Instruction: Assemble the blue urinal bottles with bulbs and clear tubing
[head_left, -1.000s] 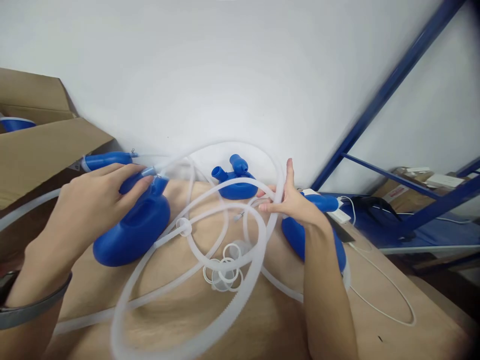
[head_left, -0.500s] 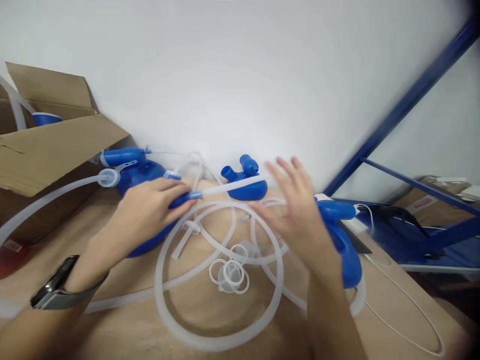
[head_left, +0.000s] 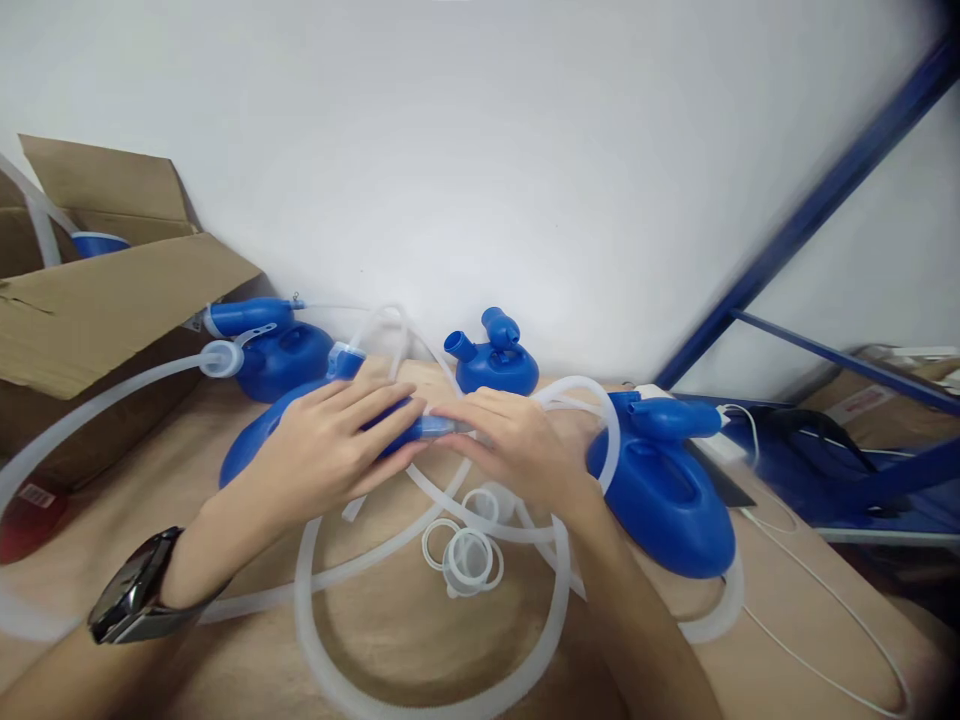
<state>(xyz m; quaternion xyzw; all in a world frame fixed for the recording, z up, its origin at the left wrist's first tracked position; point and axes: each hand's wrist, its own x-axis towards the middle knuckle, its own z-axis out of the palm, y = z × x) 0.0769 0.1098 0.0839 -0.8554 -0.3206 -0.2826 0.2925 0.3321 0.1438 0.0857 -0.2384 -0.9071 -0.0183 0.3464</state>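
Note:
My left hand [head_left: 334, 440] is wrapped around the neck of a blue plastic jug [head_left: 251, 450], whose body lies partly hidden behind my wrist. A translucent bluish tip [head_left: 433, 427] on the neck points right. There my right hand [head_left: 510, 430] pinches the end of a clear flexible tube [head_left: 577, 385]; my fingers cover the joint, so I cannot tell how far tube and tip overlap. The tube curls in a big loop in front of me. Within the loop lie several clear cups and white rings [head_left: 470, 560].
More blue jugs stand at the back [head_left: 497, 372], to the right [head_left: 664, 505] and by an open cardboard box [head_left: 127, 310] on the left. A capped tube [head_left: 221, 358] crosses the left side. A white cable [head_left: 825, 610] trails near a blue metal frame [head_left: 795, 215] on the right.
My right hand, open and blurred before, has come left and closed on the tube end at the jug's tip. My left hand with the jug's neck has shifted slightly right and down.

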